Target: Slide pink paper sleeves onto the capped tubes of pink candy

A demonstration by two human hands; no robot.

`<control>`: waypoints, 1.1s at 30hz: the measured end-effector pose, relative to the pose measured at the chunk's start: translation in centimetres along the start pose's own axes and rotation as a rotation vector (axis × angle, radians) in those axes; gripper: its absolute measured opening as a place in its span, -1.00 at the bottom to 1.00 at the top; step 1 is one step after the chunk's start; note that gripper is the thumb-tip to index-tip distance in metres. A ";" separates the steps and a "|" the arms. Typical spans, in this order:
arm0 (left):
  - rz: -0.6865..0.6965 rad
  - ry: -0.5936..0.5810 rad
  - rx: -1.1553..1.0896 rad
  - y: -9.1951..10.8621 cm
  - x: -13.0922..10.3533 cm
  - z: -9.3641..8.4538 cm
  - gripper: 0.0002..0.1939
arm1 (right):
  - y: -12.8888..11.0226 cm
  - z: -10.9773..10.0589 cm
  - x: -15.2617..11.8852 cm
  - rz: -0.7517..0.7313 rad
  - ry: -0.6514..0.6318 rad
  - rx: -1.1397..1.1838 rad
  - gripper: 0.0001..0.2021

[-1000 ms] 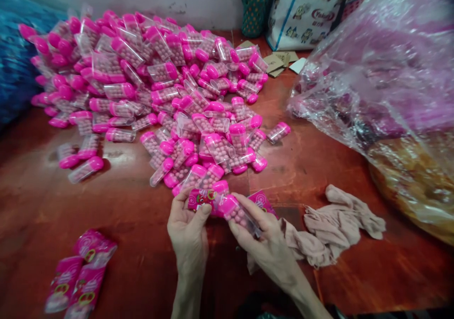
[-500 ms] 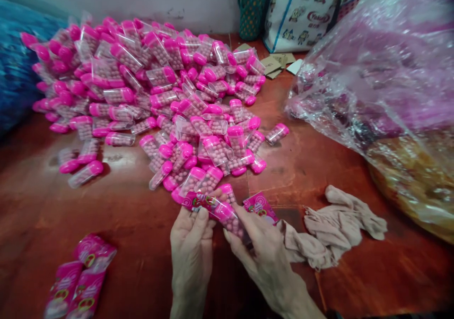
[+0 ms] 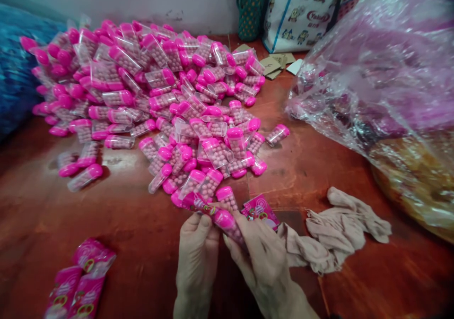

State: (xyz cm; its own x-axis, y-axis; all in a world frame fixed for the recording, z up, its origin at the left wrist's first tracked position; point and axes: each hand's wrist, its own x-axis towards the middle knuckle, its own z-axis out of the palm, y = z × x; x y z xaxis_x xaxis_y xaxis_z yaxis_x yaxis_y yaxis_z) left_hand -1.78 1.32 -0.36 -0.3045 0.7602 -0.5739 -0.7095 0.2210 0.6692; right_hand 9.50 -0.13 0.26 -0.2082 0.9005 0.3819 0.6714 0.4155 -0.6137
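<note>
My left hand pinches a pink printed wrapper sleeve between thumb and fingers. In my right hand is a small clear candy container with a pink cap and pink balls inside, tilted with its cap toward the sleeve. The sleeve meets the cap end; how far it covers the container I cannot tell. Behind my right fingers lie flat printed sleeves. Just beyond both hands, a loose container rests at the near edge of a big pile of similar containers.
Several containers in printed sleeves lie at lower left. A crumpled beige cloth is to the right. Large clear plastic bags fill the right side; a blue bag stands far left. Cardboard pieces lie before a printed bag.
Both hands stay close together. My left hand has shifted slightly right and down, its fingers curled tighter. The sleeve and container have tilted a little more steeply.
</note>
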 end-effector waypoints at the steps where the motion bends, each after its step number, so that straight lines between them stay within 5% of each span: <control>1: -0.003 0.002 -0.013 -0.1 0.0 0.1 -0.75 | -0.1 0.2 0.0 0.005 0.010 -0.016 -0.70; 7: -0.180 -0.094 -0.048 -0.4 -0.1 0.3 -0.69 | -0.4 0.5 -1.0 0.146 -0.024 0.256 -0.65; 11: -0.129 -0.100 -0.015 -0.4 0.2 -0.1 -0.74 | -0.2 0.4 -1.5 0.358 -0.087 0.413 -0.60; 19: 0.043 -0.154 0.015 -1.1 0.4 -0.1 -0.71 | 0.1 0.7 -0.6 0.035 0.015 0.136 -0.69; 26: 0.042 -0.143 0.025 -1.2 1.0 -0.4 -0.83 | 0.2 0.9 -1.0 0.029 0.008 -0.010 -0.64; 33: -0.065 -0.268 0.006 -1.1 0.4 -0.5 -0.75 | -0.6 0.4 -0.9 0.153 -0.022 0.323 -0.68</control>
State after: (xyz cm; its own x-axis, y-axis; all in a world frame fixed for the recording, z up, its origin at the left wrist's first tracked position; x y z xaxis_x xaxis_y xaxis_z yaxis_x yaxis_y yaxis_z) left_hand -1.45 1.08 -1.56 -0.0792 0.8786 -0.4709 -0.7181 0.2773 0.6383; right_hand 8.99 -1.10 0.00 -0.1400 0.9566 0.2557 0.4372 0.2914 -0.8508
